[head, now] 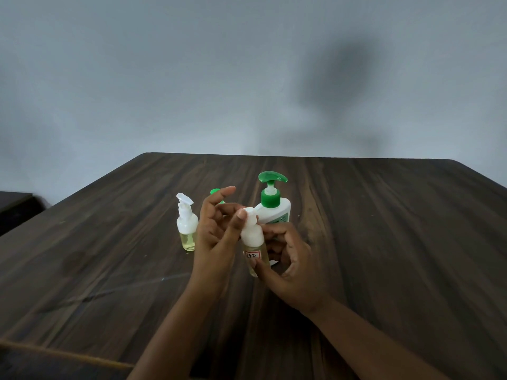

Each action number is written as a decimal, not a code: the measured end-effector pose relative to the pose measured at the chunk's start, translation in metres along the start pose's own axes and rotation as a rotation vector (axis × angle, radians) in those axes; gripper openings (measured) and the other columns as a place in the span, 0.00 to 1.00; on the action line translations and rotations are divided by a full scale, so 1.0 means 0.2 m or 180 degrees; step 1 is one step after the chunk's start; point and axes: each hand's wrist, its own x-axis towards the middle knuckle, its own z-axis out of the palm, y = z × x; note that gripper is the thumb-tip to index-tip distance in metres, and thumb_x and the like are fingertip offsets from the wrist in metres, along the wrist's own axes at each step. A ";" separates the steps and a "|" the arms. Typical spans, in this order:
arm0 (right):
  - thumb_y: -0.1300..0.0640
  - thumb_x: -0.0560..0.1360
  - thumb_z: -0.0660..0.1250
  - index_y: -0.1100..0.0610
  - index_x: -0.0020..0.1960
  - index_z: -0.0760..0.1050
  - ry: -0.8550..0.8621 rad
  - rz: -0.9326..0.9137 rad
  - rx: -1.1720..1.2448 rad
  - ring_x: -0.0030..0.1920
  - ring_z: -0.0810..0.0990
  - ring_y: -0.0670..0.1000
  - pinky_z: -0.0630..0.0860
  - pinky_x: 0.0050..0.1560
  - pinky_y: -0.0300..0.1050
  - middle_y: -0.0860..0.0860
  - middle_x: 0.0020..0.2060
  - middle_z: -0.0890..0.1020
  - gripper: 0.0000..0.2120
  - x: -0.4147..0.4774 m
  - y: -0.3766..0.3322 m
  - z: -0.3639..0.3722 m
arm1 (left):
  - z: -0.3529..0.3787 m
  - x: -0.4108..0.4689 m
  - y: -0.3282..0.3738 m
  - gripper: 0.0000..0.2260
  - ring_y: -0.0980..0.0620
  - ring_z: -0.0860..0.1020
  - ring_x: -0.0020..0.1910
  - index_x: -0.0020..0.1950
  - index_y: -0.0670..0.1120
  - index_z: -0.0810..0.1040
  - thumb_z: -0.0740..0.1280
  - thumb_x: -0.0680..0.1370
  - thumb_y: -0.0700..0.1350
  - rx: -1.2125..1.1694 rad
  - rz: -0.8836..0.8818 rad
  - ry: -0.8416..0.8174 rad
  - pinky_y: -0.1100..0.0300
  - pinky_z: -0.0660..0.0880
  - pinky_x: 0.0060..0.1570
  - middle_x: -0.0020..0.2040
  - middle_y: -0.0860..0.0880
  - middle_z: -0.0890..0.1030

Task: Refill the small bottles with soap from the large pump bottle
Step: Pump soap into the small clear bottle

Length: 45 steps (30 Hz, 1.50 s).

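A small clear bottle [253, 248] with a white pump top and a red-edged label is held above the table in the middle. My right hand [288, 259] grips its lower body from the right. My left hand [216, 229] pinches the white pump top between thumb and fingers, index finger raised. The large white pump bottle [273, 207] with a green pump stands just behind. A second small bottle [187, 226] with yellowish liquid stands upright to the left. A green-topped item [215, 192] is mostly hidden behind my left hand.
The dark wooden table [384, 242] stretches wide on both sides, its far edge meeting a plain grey wall. A small white scrap [273, 262] lies under my right hand. A dark piece of furniture [16, 207] sits at the far left.
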 end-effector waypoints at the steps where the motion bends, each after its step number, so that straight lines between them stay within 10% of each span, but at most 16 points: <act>1: 0.54 0.73 0.70 0.50 0.59 0.69 -0.0003 -0.0003 -0.0011 0.58 0.80 0.41 0.77 0.55 0.33 0.43 0.57 0.79 0.18 0.00 0.00 0.00 | 0.00 0.00 0.00 0.13 0.53 0.81 0.47 0.62 0.46 0.70 0.65 0.78 0.42 -0.0014 0.0008 0.0021 0.59 0.79 0.48 0.42 0.51 0.82; 45: 0.53 0.73 0.69 0.49 0.61 0.69 -0.0199 0.0135 0.0140 0.57 0.82 0.49 0.82 0.53 0.48 0.50 0.58 0.81 0.18 -0.01 0.03 0.01 | -0.01 -0.04 -0.03 0.28 0.50 0.82 0.47 0.62 0.46 0.71 0.72 0.65 0.54 0.0496 0.0094 0.0223 0.62 0.78 0.44 0.45 0.44 0.83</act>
